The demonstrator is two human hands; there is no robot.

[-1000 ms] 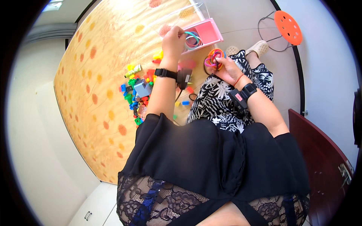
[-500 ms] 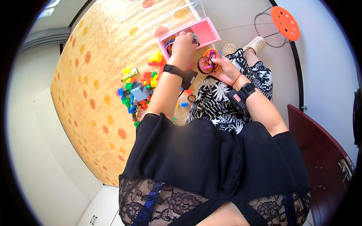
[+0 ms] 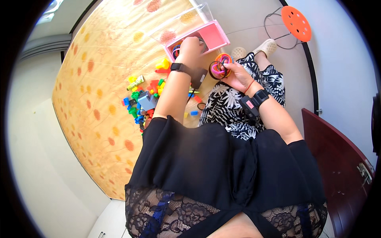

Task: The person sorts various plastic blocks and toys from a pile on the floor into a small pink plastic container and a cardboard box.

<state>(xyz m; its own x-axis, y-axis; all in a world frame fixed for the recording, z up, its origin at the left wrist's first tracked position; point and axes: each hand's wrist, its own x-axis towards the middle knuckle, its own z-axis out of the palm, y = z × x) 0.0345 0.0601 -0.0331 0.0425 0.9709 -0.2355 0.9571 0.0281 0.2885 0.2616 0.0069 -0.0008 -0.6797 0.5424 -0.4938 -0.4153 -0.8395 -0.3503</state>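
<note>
My left hand reaches into the left compartment of a pink box; its fingers are hidden by the hand itself and the box wall. Beside that hand, coloured hair ties show in the compartment. The box's right compartment shows bare pink. My right hand is closed around a bundle of hair ties in orange, pink, purple and black, held close to the box's near right corner. One black loop hangs out at the bundle's left side.
The box's clear lid stands raised behind it. Left of my left forearm, several toy blocks and a grey-blue box lie on the yellow floral tablecloth. A black hair tie lies by my lap. An orange stool stands far right.
My left hand has shifted slightly and its fingers have dipped deeper into the compartment. The right hand keeps its hold on the bundle. The whole view has moved a little.
</note>
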